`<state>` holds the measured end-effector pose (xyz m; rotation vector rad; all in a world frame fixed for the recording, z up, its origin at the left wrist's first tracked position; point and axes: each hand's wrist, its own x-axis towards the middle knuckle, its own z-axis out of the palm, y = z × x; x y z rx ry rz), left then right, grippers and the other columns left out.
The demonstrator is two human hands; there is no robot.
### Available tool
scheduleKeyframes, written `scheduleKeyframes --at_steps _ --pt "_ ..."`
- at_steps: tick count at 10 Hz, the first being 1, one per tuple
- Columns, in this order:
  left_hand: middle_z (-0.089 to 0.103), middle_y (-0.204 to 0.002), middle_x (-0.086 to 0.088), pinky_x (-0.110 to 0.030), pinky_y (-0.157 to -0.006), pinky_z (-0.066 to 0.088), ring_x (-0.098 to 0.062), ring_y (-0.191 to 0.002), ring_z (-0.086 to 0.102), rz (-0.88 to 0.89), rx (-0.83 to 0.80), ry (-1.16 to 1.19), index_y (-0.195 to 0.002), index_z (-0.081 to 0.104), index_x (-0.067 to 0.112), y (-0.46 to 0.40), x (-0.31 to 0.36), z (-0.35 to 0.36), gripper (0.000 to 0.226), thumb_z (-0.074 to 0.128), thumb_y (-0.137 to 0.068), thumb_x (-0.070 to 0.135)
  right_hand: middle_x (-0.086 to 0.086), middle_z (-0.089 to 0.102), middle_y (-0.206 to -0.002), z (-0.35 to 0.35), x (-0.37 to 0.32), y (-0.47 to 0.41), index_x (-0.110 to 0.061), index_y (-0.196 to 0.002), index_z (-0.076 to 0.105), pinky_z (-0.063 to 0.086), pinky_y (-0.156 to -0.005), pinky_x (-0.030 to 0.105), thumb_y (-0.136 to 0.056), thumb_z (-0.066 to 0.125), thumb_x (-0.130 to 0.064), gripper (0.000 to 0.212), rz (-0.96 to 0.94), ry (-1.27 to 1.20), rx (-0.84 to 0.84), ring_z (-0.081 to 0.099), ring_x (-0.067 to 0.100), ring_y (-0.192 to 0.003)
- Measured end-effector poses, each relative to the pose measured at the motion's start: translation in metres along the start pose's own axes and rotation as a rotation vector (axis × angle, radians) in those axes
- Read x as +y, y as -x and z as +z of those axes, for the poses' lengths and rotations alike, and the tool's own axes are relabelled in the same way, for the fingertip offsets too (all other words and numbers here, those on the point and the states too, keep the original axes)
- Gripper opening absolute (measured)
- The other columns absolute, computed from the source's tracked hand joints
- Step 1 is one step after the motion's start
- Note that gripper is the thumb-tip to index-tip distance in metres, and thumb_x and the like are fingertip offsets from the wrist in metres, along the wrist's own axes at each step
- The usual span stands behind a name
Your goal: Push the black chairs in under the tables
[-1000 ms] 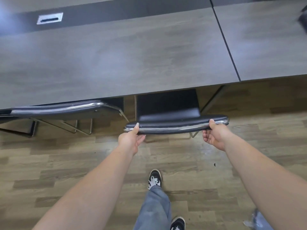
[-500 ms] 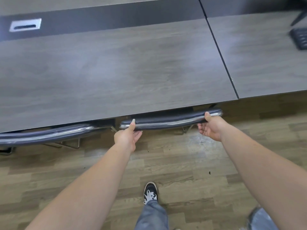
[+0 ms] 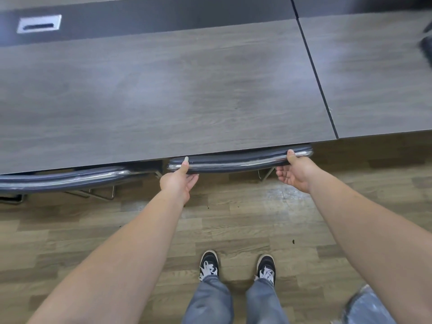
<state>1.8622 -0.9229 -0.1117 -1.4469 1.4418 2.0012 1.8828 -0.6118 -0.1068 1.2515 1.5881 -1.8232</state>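
I stand at the near edge of the grey table (image 3: 163, 94), both arms stretched forward. My left hand (image 3: 178, 181) grips the left end of the black chair (image 3: 236, 160) by its backrest top: the thumb lies over the chrome rail and the fingers curl underneath. My right hand (image 3: 295, 171) holds the right end the same way, thumb on top, fingers loosely curled below the rail. The chair sits tucked in under the table, with only the curved top of its back and bits of its metal legs showing past the table edge. A second black chair (image 3: 63, 180) is just to its left, also under the table. A second tabletop (image 3: 374, 73) adjoins on the right. My shoes (image 3: 209, 265) stand on the wood floor (image 3: 233, 218), near me.
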Motion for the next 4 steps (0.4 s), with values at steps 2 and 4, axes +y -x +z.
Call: scheduleKeyframes --at_steps 2,4 --pt "0.073 -0.099 -0.017 -0.031 -0.076 0.062 -0.027 -0.088 0.075 -0.010 0.040 -0.185 -0.095 0.064 -0.005 0.018 -0.003 0.001 0.059 0.072 -0.084 0.052 0.013 0.065 -0.088 -0.006 -0.002 0.002 -0.008 -0.133 0.047 0.053 -0.062 0.034 -0.096 0.037 -0.057 0.062 0.052 0.157 0.013 0.063 0.022 -0.072" --pt "0.074 -0.095 -0.014 -0.036 -0.075 0.062 -0.027 -0.079 0.073 0.216 -0.026 -0.597 -0.101 0.065 0.002 0.062 0.007 0.001 0.049 0.050 -0.099 0.049 0.013 0.066 -0.102 -0.010 -0.026 0.029 -0.001 -0.142 0.037 0.051 -0.072 0.035 -0.095 0.039 -0.058 0.073 0.175 0.239 -0.101 0.064 0.024 -0.083"
